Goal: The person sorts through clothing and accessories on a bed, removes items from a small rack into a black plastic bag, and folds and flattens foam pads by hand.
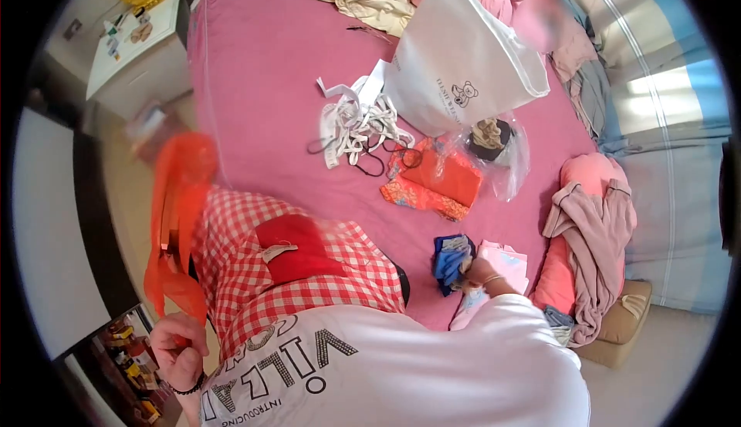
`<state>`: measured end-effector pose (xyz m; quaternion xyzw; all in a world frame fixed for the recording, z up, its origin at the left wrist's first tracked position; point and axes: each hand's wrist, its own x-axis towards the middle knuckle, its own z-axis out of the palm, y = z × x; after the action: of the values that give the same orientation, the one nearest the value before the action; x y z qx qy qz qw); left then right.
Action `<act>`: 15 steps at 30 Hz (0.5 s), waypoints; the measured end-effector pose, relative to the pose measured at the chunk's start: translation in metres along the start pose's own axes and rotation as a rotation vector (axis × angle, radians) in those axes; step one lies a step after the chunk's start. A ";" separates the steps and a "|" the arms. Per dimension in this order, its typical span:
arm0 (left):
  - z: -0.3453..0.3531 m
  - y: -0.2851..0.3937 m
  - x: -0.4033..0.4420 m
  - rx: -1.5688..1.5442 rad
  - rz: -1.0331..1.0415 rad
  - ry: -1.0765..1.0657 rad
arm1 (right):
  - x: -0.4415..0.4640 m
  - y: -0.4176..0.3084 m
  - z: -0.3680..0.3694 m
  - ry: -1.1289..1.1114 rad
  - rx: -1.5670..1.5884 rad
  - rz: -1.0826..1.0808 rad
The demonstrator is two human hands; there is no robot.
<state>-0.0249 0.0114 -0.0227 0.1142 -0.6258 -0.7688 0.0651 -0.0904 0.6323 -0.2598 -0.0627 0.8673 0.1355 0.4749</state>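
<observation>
My left hand point(179, 350), with a dark beaded bracelet at the wrist, is closed around the lower end of an orange-red plastic bag point(179, 226). The bag stretches upward beside the bed, its upper part blurred. On the bed, my right hand point(482, 272) has its fingers closed at the edge of a folded blue cloth bundle point(452, 263). Beneath and beside this hand lie pale pink folded clothes point(508, 261) and a light pink-and-blue piece point(468, 307). A red-and-white checked garment point(231, 249) covers my lap.
A large white bag point(455, 64) with a bear print leans on the pink bed point(262, 79). Close by are tangled white straps point(359, 130), orange patterned packets point(436, 180) and a clear plastic bag point(505, 153). A mauve garment point(594, 234) hangs over a red cushion. A white cabinet point(143, 56) stands left.
</observation>
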 end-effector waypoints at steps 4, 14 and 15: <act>0.003 0.000 -0.001 -0.009 0.008 0.003 | 0.027 -0.036 0.051 0.368 0.476 0.505; -0.011 0.010 -0.010 -0.106 -0.094 0.028 | -0.063 -0.059 -0.202 -0.534 0.275 0.110; -0.012 0.009 -0.011 -0.146 -0.062 -0.006 | -0.036 -0.064 -0.204 -0.368 0.110 0.001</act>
<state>-0.0112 0.0011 -0.0153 0.1262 -0.5645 -0.8143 0.0477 -0.2199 0.5102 -0.1363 -0.0104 0.7718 0.0974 0.6283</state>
